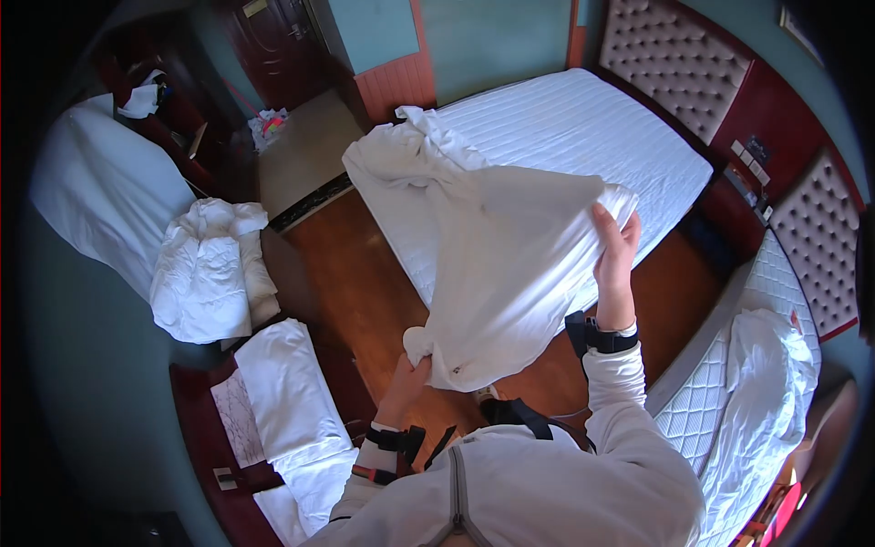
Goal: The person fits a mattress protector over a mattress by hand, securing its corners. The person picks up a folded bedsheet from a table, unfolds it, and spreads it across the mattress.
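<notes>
White, softly creased fabric fills the middle of my head view: a large, loose cloth sheet (519, 246), lifted between both hands, its far end bunched on a white, ribbed, rectangular mattress (592, 128). I see the left hand (401, 387) closed around its near-left corner, above the reddish-brown wooden floor (333, 260), and the right hand (617, 242) gripping its right edge, higher up and farther out. Black fabric straps (612, 341) circle both wrists. To my left, a puffy white folded duvet (205, 273) sits apart from the sheet; to my right, a crumpled white cloth (766, 383) lies on a second, diamond-quilted mattress (688, 410).
</notes>
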The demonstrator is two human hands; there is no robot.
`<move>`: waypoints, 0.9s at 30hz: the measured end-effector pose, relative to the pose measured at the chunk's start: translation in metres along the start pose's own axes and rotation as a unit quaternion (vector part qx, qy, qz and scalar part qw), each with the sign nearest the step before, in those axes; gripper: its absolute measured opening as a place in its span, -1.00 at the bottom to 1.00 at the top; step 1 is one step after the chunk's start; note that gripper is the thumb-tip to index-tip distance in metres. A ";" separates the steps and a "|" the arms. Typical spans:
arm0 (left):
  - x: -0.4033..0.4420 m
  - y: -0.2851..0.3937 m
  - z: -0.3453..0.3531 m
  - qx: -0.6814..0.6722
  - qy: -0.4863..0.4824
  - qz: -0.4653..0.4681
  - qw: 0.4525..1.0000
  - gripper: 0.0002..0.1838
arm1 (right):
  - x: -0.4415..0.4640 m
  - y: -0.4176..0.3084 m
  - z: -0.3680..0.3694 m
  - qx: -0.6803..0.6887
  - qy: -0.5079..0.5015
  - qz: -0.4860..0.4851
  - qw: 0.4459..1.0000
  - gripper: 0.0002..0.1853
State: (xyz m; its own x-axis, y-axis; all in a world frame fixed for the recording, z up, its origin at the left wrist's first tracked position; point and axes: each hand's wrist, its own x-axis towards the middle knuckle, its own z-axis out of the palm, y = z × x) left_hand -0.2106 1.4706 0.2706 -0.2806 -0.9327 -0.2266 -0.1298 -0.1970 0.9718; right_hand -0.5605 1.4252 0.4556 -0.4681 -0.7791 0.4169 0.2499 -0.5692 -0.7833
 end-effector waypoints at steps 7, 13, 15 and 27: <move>-0.099 -0.109 0.003 0.148 -0.003 0.000 0.989 -0.62 | -0.126 0.084 -0.063 0.101 0.060 0.323 0.939 -0.49; -0.188 -0.118 -0.020 0.077 0.090 -0.091 0.989 -0.61 | -0.228 0.125 -0.113 0.284 0.124 0.551 0.775 -0.44; -0.198 -0.095 -0.025 0.007 0.095 -0.056 0.994 -0.55 | -0.246 0.158 -0.117 0.254 0.106 0.594 0.756 -0.46; -0.099 -0.028 0.073 0.153 0.041 0.049 0.986 -0.41 | -0.255 0.119 0.006 0.060 -0.180 0.574 0.797 -0.47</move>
State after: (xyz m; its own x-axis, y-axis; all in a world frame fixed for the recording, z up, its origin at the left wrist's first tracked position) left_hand -0.2484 1.5902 0.2607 -0.2301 -0.9665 -0.1142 -0.3909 -0.0157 0.9203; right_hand -0.4066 1.5545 0.2582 0.3952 -0.8170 -0.4199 0.4270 0.5682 -0.7035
